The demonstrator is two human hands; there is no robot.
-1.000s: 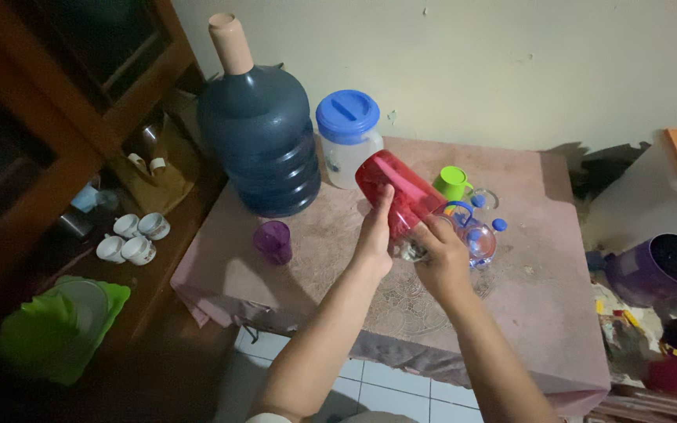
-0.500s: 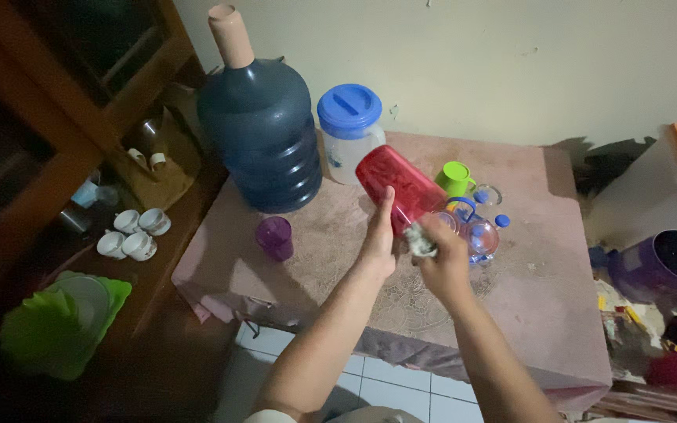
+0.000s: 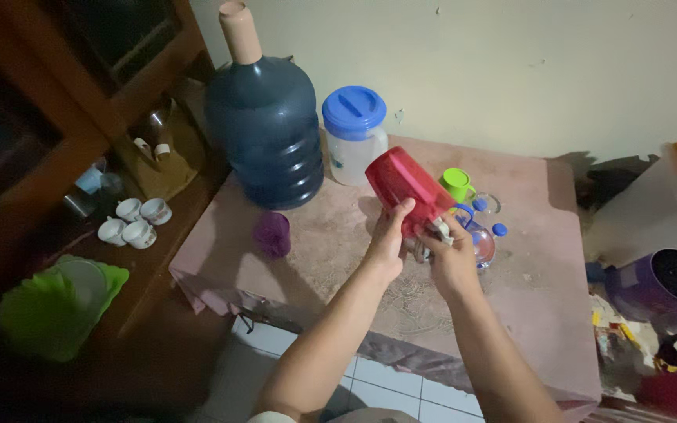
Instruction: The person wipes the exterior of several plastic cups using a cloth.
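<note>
Wiping goes best if the left hand (image 3: 389, 239), fingers clamped on the tilted red cup (image 3: 407, 190) above the table (image 3: 542, 274), holds firm while the right hand (image 3: 452, 258), fingers closed on a small cloth (image 3: 439, 229), works at its mouth.

one red tumbler (image 3: 405, 188), one purple cup (image 3: 273, 233), one green cup (image 3: 456, 184). one big dark blue water jug (image 3: 264, 137), one clear jar with blue lid (image 3: 354, 133). two small loose blue caps (image 3: 499, 229) visible by the clear glassware, glassware count unclear. three white teacups (image 3: 131, 222) on the side shelf. one green basket (image 3: 48, 309), one purple bucket (image 3: 652, 282). two hands, left hand (image 3: 389, 239) and right hand (image 3: 452, 258).
</note>
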